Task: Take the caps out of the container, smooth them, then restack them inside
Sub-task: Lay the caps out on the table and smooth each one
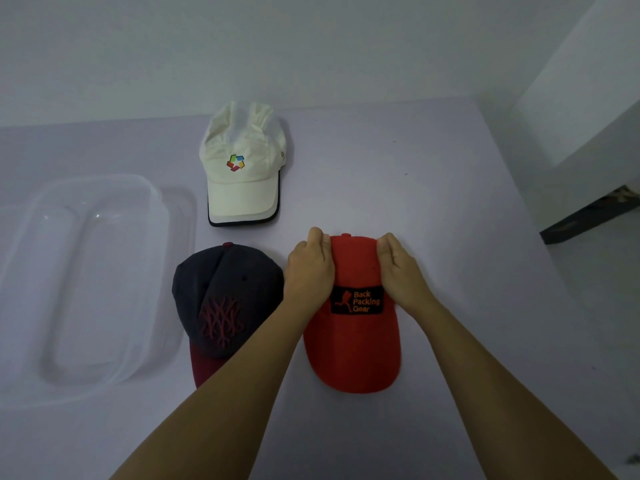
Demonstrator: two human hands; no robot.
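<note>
A red cap (353, 344) with a black "Back Packing Gear" patch lies flat on the table, brim toward me. My left hand (308, 268) grips the left side of its crown and my right hand (403, 271) grips the right side, fingers curled over the far edge. A dark grey cap (221, 299) with a maroon brim sits just to the left, partly under my left forearm. A white cap (242, 168) with a coloured logo lies farther back. The clear plastic container (162, 216) stands at the left with nothing visible inside.
The lavender table (450, 188) meets a pale wall at the back. Its right edge drops off toward a dark object on the floor (588, 213). A second clear piece, perhaps the lid, shows under the container's right side (188, 216).
</note>
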